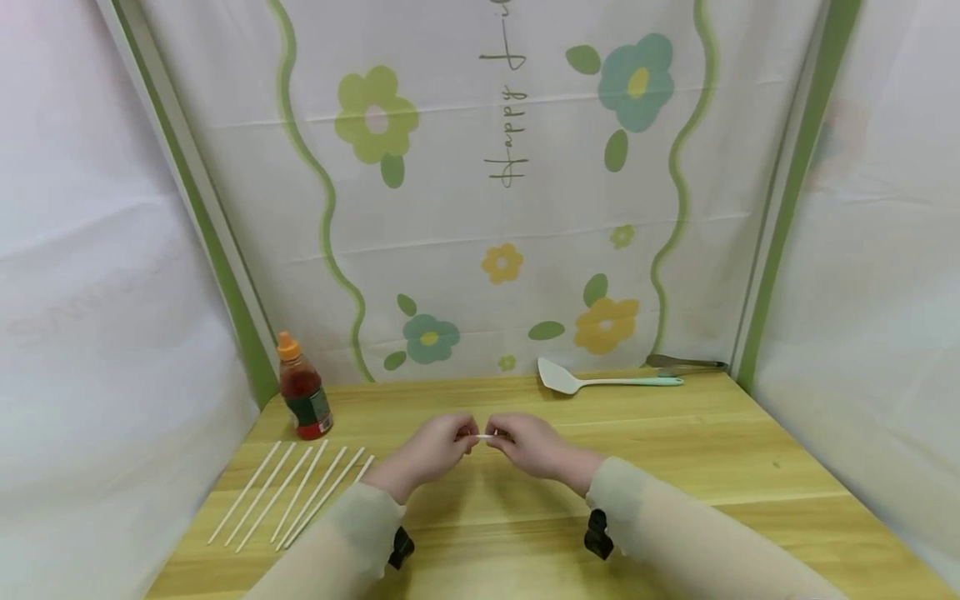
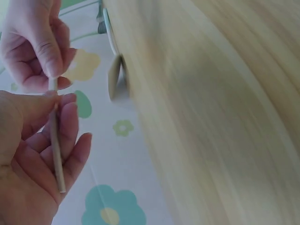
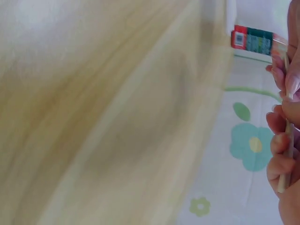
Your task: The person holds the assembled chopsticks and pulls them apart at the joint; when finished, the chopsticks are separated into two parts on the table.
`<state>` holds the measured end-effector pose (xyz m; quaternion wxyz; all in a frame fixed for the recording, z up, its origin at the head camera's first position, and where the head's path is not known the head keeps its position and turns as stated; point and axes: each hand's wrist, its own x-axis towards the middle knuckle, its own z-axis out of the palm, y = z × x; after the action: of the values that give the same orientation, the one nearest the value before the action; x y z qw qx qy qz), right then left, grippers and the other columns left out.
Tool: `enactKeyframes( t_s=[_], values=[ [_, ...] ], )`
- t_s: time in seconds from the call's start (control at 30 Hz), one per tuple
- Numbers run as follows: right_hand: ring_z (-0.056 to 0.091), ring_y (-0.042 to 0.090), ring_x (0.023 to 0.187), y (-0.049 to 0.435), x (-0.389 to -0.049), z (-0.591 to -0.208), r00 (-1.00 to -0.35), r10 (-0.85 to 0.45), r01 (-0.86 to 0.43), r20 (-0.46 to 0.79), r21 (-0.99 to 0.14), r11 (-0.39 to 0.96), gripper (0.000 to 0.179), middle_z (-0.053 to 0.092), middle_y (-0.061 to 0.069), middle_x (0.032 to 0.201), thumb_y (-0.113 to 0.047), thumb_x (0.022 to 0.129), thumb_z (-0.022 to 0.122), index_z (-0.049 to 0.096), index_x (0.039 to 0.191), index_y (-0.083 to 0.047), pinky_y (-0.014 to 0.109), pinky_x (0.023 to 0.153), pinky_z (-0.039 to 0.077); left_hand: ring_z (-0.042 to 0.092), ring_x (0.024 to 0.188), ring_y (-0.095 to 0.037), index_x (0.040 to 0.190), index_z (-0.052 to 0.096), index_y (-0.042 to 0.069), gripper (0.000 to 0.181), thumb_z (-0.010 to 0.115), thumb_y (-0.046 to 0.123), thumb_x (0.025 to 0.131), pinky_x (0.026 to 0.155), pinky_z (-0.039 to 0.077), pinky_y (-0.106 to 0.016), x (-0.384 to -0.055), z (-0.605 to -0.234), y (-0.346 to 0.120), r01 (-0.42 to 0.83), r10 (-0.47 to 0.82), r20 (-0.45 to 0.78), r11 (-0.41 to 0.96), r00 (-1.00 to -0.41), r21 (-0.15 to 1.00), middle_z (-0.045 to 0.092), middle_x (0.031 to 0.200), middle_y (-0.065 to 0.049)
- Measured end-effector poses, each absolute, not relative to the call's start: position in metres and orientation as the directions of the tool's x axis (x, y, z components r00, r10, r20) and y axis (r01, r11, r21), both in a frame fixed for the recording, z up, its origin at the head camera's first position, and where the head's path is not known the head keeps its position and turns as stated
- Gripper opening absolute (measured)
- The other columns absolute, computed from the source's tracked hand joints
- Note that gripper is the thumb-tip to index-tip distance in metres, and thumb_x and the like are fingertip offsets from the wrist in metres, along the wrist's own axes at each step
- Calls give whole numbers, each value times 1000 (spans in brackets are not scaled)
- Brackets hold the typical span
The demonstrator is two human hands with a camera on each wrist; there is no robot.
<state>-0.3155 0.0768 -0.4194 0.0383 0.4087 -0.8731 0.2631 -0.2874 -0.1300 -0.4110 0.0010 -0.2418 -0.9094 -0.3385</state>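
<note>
Over the middle of the table, both hands pinch one thin pale stick (image 1: 483,436) near its middle. My left hand (image 1: 435,452) grips it between thumb and fingertips, and my right hand (image 1: 534,447) pinches it close beside. In the left wrist view, one end of the stick (image 2: 56,154) runs back across the left palm. The right wrist view shows the other end of the stick (image 3: 284,180) under the curled right fingers (image 3: 280,164). Hand and stick are partly cut off there. To the left, several similar white sticks (image 1: 257,493) lie side by side on the table.
A sauce bottle (image 1: 306,392) with an orange cap stands at the table's back left. A white spatula (image 1: 558,377) with a mint handle lies along the back edge, and brown-handled tongs (image 1: 675,362) rest behind it. Floral cloth (image 1: 450,208) hangs behind the wooden table (image 1: 712,450).
</note>
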Motion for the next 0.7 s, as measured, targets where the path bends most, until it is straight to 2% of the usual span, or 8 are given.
enactKeyframes(
  t_s=[0.1,0.23,0.4,0.53,0.7],
  values=[
    [50,6,61,85,-314,-411,-662,-691,-738,292,-413,533,7,60,-13,80,-18,99,62,67,97,-22,27,57,45,53,64,-9,93,67,14,12,58,15,101,58,47,-28,-291,-409,-122,502,462,229,649,-857,571,61,78,7],
    [51,5,62,96,-314,-404,-651,-689,-751,319,-401,524,9,62,-14,83,-17,99,62,70,99,-23,27,58,45,57,72,-8,98,73,12,14,59,14,100,64,49,-27,-291,-404,-113,562,483,296,630,-824,536,65,86,9],
    [58,2,73,106,-313,-400,-626,-694,-776,356,-370,511,11,68,-10,92,-14,97,64,73,102,-18,25,65,49,64,83,-8,101,74,14,14,60,12,99,71,52,-26,-289,-399,-106,570,478,319,610,-819,549,69,95,6],
    [64,6,83,114,-311,-395,-592,-711,-805,379,-334,491,15,71,-3,99,-13,97,64,74,108,-12,26,70,52,66,92,-14,106,74,12,17,58,10,100,76,53,-30,-288,-397,-105,582,488,329,581,-809,569,70,102,0],
    [66,12,94,132,-313,-390,-626,-678,-780,385,-318,539,26,70,1,113,-10,98,62,70,123,-13,30,77,54,65,98,-18,114,73,9,22,56,5,100,81,53,-35,-290,-395,-117,561,447,345,578,-825,592,69,107,-3]
  ],
)
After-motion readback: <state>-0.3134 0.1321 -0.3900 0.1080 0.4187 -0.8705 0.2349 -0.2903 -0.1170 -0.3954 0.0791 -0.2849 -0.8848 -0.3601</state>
